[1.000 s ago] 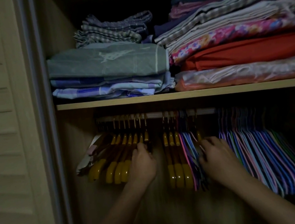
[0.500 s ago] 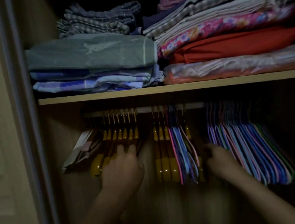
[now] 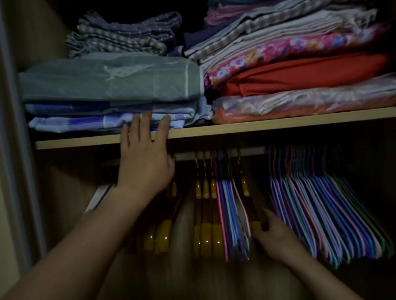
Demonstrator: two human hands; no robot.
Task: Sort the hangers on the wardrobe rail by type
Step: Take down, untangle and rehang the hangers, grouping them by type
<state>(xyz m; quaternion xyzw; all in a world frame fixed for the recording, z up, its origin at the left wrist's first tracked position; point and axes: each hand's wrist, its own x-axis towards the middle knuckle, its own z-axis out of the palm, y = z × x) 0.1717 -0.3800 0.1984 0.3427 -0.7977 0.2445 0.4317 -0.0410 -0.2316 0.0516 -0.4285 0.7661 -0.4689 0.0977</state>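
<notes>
The left hand (image 3: 144, 166) reaches up, fingers (image 3: 144, 124) spread against the shelf (image 3: 288, 123) edge. On the rail (image 3: 249, 151) below hang yellow-tipped wooden hangers (image 3: 207, 223), then thin multicoloured hangers (image 3: 324, 214). The right hand (image 3: 276, 236) pinches one wooden hanger between them.

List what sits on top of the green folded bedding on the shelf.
A folded grey checked cloth rests on the rear of the green folded bedding; its front top is bare. What lies behind that is lost in darkness. The left hand reaches lower, at the shelf edge.
</notes>
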